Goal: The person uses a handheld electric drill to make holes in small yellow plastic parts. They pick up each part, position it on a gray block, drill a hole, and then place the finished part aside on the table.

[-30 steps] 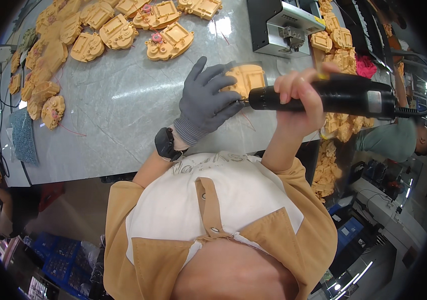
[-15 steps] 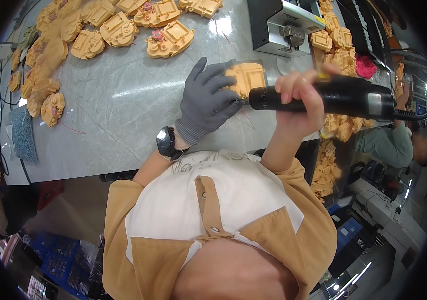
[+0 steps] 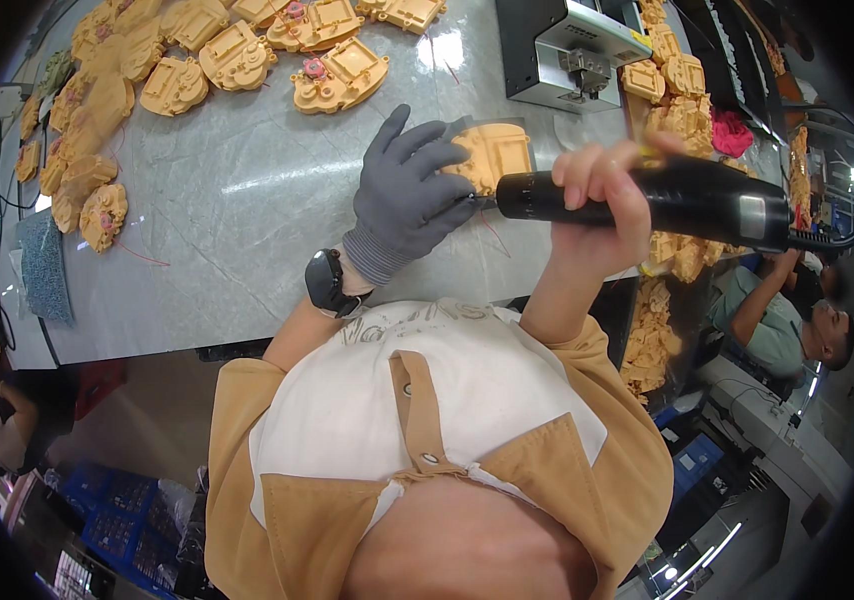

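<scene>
A yellow-orange plastic housing (image 3: 499,152) lies on a thin dark plate on the grey table in front of me. My left hand (image 3: 409,190), in a grey glove, is open with its fingers spread, the fingertips at the housing's left edge. Wrapped around a black electric screwdriver (image 3: 637,200) is my bare right hand (image 3: 602,205). The tool lies nearly level, its narrow end pointing left beside the housing's lower edge, near the gloved fingertips. Its bit is too small to make out clearly.
More housings (image 3: 342,78) spread over the far and left table (image 3: 237,210), some with thin red wires. A metal-and-black machine (image 3: 577,60) stands at the back right. Piled housings (image 3: 682,120) lie beyond it. A blue textured pad (image 3: 45,265) is at left. A co-worker (image 3: 782,320) sits at right.
My left hand has shifted slightly left, its fingers drawing back a little from the housing. The screwdriver stays almost in place. The co-worker at right now sits more upright.
</scene>
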Motion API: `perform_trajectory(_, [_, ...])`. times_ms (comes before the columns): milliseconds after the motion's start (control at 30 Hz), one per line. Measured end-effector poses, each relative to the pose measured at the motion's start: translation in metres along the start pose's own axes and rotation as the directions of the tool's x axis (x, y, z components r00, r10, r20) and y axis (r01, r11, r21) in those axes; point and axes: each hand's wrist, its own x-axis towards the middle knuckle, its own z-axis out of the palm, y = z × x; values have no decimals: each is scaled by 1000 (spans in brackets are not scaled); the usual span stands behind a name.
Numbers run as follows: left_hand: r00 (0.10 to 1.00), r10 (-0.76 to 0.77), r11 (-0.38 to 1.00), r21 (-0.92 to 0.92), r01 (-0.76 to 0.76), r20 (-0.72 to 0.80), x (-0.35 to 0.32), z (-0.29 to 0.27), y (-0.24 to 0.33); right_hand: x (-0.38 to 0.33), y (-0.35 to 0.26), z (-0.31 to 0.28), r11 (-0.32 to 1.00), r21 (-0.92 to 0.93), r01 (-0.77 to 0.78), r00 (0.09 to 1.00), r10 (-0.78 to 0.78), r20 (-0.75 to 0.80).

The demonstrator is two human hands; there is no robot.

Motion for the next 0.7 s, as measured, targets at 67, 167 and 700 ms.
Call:
perform_trajectory(67, [1000, 4, 1000, 0, -4, -3, 1, 1, 0, 0, 0, 1, 1000, 15, 3, 1000, -2, -11])
perform_trajectory(167, [1000, 11, 1000, 0, -11, -1, 2, 1, -1, 1, -1, 2, 999, 33, 4, 1000, -4, -6])
perform_trajectory(700, [1000, 5, 1000, 0, -5, -9, -2, 4, 3, 0, -1, -1, 1000, -9, 21, 1000, -20, 14])
